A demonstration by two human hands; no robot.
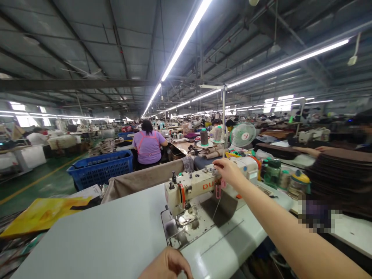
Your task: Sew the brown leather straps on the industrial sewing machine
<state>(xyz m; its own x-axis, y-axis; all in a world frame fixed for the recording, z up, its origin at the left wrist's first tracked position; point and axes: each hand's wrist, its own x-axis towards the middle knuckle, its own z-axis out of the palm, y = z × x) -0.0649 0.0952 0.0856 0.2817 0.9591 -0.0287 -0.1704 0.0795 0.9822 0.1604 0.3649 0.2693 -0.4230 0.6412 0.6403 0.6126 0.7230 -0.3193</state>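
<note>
"What's biggest?"
"The smooth, flat, pale table [116,228]. On it sits a long, cream metal sewing machine [200,183]."
"Next?"
"The right hand [228,169] is at its top, fingers bent close together. The left hand [167,264] is half curled near its base. I can't tell if either holds anything."
"Smallest?"
"A round orange ring [182,193] on its front."

One head-worn view across a sewing machine [194,189], facing forward and slightly down.
It looks from the wearer's head over a worktable [110,232]: the left hand [166,265] is nearest, cut by the lower edge, the right hand [231,172] farther off at the machine, and the wide field runs to the far hall and up to the ceiling lights [185,40].
</note>
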